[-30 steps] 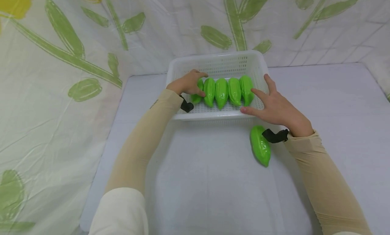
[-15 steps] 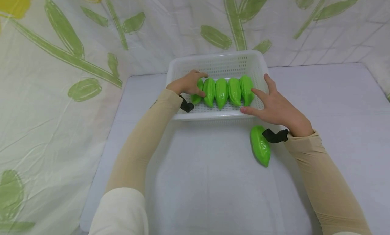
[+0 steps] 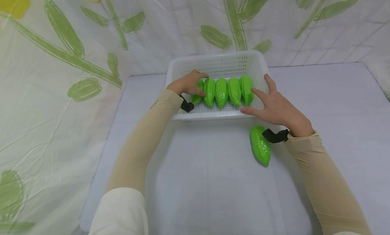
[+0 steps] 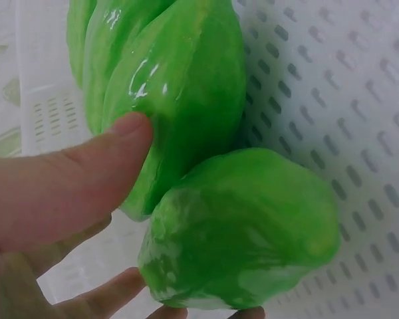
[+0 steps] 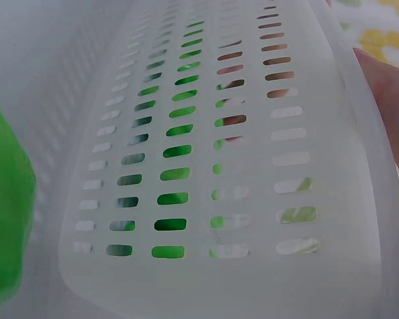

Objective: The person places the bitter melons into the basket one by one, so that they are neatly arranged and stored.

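Inside a white slotted plastic basket (image 3: 219,114), several glossy green, ridged, fruit-shaped pieces (image 3: 221,93) lie side by side. My left hand (image 3: 189,83) reaches in at the left end, over the leftmost green piece (image 4: 246,232). In the left wrist view its thumb (image 4: 130,129) touches the neighbouring piece, while its fingertips lie against the leftmost one. At the basket's front right corner my right hand (image 3: 275,104) is spread, thumb at the front rim and other fingers over the right side. Its wrist view shows mostly basket wall (image 5: 246,199), with part of the hand beyond the rim.
One more green piece (image 3: 260,146) lies on the pale table cover (image 3: 207,180) in front of the basket, beside the right wrist's black camera mount (image 3: 275,135). A flower-patterned curtain (image 3: 182,28) hangs right behind the basket.
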Available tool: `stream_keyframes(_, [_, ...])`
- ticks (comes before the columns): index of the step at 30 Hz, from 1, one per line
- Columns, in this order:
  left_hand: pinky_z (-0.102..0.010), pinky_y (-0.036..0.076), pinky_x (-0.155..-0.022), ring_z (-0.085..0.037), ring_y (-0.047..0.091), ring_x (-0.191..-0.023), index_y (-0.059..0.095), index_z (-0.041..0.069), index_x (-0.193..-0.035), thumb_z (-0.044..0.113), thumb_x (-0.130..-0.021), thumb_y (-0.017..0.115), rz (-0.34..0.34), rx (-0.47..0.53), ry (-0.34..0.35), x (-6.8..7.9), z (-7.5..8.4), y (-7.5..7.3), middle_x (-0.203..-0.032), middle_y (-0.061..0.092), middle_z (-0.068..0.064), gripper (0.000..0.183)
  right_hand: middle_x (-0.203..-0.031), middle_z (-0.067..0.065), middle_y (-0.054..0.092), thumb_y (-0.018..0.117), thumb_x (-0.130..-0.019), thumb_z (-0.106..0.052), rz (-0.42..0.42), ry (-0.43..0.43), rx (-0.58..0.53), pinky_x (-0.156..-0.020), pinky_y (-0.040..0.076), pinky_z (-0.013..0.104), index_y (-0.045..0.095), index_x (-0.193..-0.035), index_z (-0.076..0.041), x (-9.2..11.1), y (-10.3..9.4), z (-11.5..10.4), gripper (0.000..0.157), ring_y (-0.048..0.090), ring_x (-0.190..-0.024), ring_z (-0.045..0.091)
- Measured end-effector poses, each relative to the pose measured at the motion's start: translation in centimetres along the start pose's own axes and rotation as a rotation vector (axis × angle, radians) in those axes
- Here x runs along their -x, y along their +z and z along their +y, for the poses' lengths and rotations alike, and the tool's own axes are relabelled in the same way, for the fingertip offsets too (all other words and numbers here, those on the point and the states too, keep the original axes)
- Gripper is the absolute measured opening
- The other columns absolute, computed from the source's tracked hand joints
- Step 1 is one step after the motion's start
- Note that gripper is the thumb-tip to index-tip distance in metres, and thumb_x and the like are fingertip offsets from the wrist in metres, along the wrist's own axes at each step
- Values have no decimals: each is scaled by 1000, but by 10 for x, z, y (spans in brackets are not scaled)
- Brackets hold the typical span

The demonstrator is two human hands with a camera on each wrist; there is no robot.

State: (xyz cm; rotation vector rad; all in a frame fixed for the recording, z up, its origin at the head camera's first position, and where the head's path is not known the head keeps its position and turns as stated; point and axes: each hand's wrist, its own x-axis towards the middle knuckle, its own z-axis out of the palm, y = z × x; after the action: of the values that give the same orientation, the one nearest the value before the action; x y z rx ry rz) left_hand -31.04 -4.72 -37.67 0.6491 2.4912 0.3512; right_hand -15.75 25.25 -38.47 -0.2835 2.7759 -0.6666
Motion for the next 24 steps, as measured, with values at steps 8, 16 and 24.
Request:
stream_keyframes(8, [-55, 24, -128, -37, 20, -159, 28, 16, -166, 36, -95, 77, 50, -14, 17, 11, 7, -8, -172, 14, -19, 88, -171, 11, -29, 55, -91, -79, 4, -3, 6, -110, 38, 72, 31, -163, -4, 1, 0, -1, 106, 45, -137, 61])
stream_keyframes(16, [-50, 25, -128, -34, 20, -159, 26, 16, -166, 40, -96, 75, 104, -11, 79, 29, 25, -17, -172, 13, -19, 89, -170, 11, -30, 54, -92, -79, -2, 2, 4, -111, 37, 73, 31, -163, -4, 1, -1, -1, 107, 41, -139, 61])
stream_keyframes(24, [-48, 31, -125, -35, 25, -158, 29, 18, -166, 40, -96, 76, 192, 20, 169, 63, 49, -16, -172, 14, -17, 88, -170, 11, -30, 54, -91, -80, 1, 1, 7, -111, 36, 73, 31, -163, -5, 0, 0, -1, 107, 39, -141, 61])
